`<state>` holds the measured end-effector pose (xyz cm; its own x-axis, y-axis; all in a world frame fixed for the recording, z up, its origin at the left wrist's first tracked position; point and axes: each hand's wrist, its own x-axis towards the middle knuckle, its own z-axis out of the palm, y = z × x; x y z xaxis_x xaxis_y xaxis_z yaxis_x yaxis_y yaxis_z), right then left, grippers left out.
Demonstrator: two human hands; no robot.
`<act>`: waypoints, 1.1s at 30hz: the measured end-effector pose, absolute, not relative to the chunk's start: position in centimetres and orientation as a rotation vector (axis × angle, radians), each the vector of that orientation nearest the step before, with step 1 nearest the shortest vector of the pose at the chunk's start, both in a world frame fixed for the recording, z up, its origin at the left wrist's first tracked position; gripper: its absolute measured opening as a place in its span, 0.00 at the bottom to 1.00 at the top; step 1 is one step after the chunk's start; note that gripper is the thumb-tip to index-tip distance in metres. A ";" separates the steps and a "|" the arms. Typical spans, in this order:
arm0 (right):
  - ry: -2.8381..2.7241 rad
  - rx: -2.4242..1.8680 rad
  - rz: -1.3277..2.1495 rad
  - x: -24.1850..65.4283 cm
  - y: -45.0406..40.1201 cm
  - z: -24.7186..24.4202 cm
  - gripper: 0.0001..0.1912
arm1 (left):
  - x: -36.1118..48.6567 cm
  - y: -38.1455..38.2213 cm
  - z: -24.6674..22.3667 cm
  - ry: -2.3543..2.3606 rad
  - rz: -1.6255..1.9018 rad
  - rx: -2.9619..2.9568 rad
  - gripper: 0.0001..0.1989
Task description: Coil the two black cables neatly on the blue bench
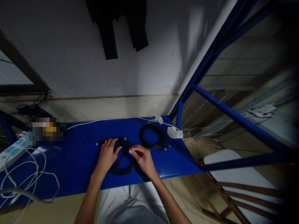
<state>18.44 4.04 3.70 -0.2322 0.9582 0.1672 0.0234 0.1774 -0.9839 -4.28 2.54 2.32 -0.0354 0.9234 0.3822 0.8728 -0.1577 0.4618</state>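
A black cable (123,170) lies coiled on the blue table, with silver-tipped plugs at its ends. My left hand (108,152) rests over the coil's left side, its fingers curved across the cable by the plugs and its thumb toward the coil's middle. At the coil's upper right, my right hand (143,158) is closed in a pinch on the cable; a small dark piece shows at the fingertips, too small to name. A second black cable coil (141,133) lies flat just beyond my right hand, its plugs pointing right.
The blue table (77,168) stands against the wall. On its left are a white power strip (14,152) and tangled white cords (35,169). White adapters (175,133) sit at the back right, beside a blue metal frame (181,112). A wooden chair (247,186) stands at right.
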 end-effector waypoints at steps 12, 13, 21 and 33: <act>-1.436 -0.911 1.371 17.2 4.7 5.3 0.14 | -3.9 2.1 2.6 1.900 1.015 2.076 0.14; -1.461 -0.901 1.352 17.0 4.7 5.6 0.15 | -3.8 2.0 2.8 1.859 1.070 2.038 0.15; -1.616 -0.842 1.194 14.0 4.5 6.7 0.11 | -3.1 1.4 4.6 1.711 1.252 1.914 0.19; -1.607 -0.850 1.048 12.9 3.4 5.4 0.14 | -3.1 0.1 6.6 1.608 1.308 1.927 0.16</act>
<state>12.86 3.41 5.40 -0.2564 0.8980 0.3576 0.0347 0.3783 -0.9250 -3.13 0.10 6.61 -0.0470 0.8966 0.4403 0.6139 -0.3218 0.7208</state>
